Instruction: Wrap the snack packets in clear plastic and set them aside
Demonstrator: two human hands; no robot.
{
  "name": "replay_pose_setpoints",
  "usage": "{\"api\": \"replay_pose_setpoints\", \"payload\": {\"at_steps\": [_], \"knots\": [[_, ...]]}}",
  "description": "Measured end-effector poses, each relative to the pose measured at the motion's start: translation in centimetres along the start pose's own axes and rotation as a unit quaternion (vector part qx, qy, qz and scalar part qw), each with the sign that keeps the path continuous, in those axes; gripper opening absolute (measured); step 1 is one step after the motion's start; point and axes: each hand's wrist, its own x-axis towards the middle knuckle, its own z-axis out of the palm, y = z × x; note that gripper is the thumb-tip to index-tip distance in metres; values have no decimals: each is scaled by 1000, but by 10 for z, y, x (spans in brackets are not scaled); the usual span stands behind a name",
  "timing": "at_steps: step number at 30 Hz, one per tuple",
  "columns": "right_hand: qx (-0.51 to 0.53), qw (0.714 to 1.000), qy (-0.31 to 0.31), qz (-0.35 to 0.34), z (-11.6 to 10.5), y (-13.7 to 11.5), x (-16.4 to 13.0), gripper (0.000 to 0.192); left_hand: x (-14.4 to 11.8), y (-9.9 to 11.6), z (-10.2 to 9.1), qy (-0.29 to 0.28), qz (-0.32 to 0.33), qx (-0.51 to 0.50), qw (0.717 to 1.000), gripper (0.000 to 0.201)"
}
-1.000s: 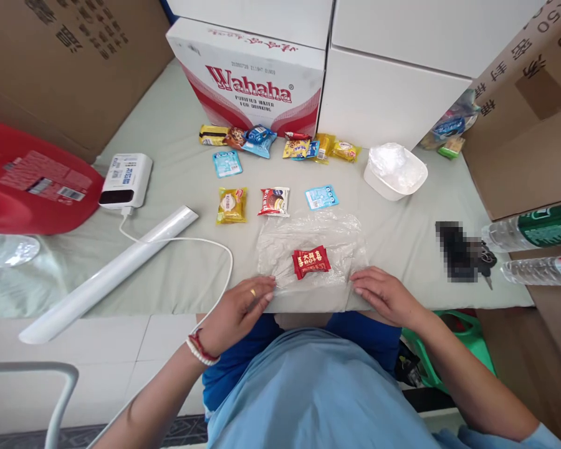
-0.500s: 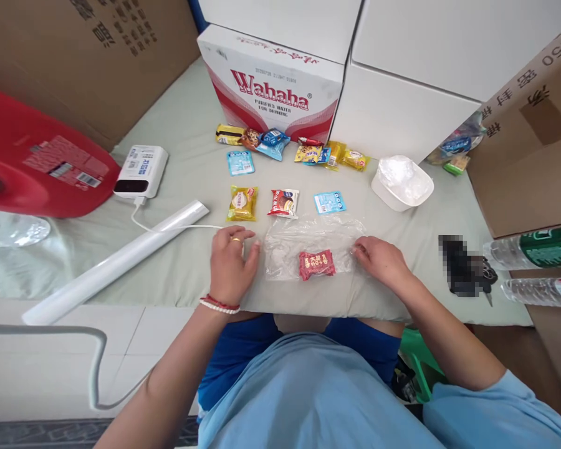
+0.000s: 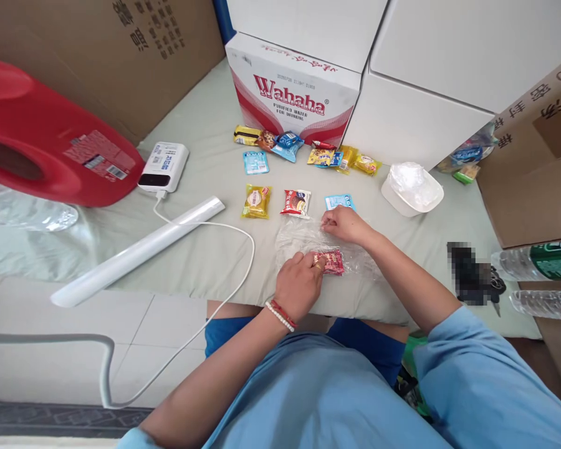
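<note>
A: Where's the red candy packet (image 3: 333, 261)?

B: Inside the clear plastic bag (image 3: 308, 240), just below the blue sachet (image 3: 339, 201). Your left hand (image 3: 299, 284) presses it flat, fingers curled down on the bag. Your right hand (image 3: 343, 223) pinches the bag's far edge, holding the thin, crinkly, glossy film taut.

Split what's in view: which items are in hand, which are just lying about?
In hand: clear plastic bag, red snack packet, left hand, right hand.
Lying about: yellow snack, white tub, power bank, white tube, Wahaha box, water bottles.
</note>
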Motion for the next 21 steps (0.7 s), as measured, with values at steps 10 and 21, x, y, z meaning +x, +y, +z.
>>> {"api": "replay_pose_setpoints", "payload": {"at_steps": [10, 21], "knots": [[-46, 972, 50, -227, 15, -24, -102, 19, 0, -7, 7, 32, 9, -61, 998, 26], [-8, 989, -19, -146, 53, -37, -112, 34, -42, -56, -8, 200, -172, -355, 897, 22]]}}
